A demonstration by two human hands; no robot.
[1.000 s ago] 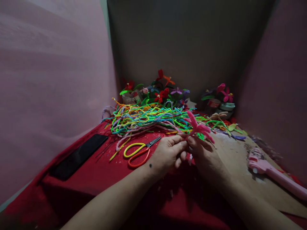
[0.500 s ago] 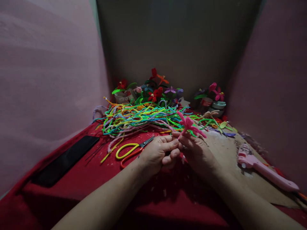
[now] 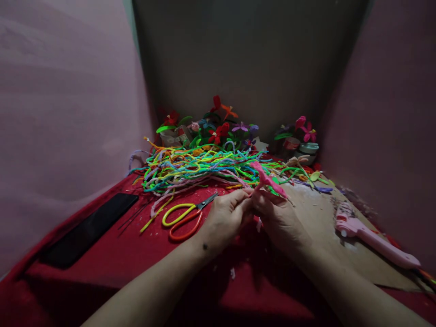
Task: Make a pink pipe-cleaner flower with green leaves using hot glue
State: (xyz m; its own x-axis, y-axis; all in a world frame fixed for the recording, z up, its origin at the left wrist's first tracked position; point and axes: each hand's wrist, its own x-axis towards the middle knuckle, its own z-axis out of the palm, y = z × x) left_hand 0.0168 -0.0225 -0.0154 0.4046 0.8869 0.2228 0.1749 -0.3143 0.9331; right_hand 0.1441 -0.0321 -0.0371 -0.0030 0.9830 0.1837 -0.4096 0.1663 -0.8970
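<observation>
A pink pipe-cleaner flower [image 3: 267, 180] rises above my fingertips, its petals tilted to the right. My right hand [image 3: 279, 219] is closed on the base of this flower, thumb and fingers pinched together. Right against it, my left hand [image 3: 227, 215] is also closed, its fingertips meeting at the flower's lower end. The part of the stem between the hands is mostly hidden by fingers. Scissors [image 3: 180, 219] with one yellow and one red handle lie just left of my left hand.
Behind the hands spreads a heap of colourful pipe cleaners [image 3: 200, 165]. Finished flowers [image 3: 218, 131] stand at the back. A black phone [image 3: 91, 229] lies left on the red cloth [image 3: 136, 254]. A pink glue gun [image 3: 374, 243] rests on a cardboard sheet [image 3: 315, 222] at right.
The flower has turned so its petals show from another side and sit slightly lower. My left fingers have rolled over and closed in; more of the scissors' red handle shows.
</observation>
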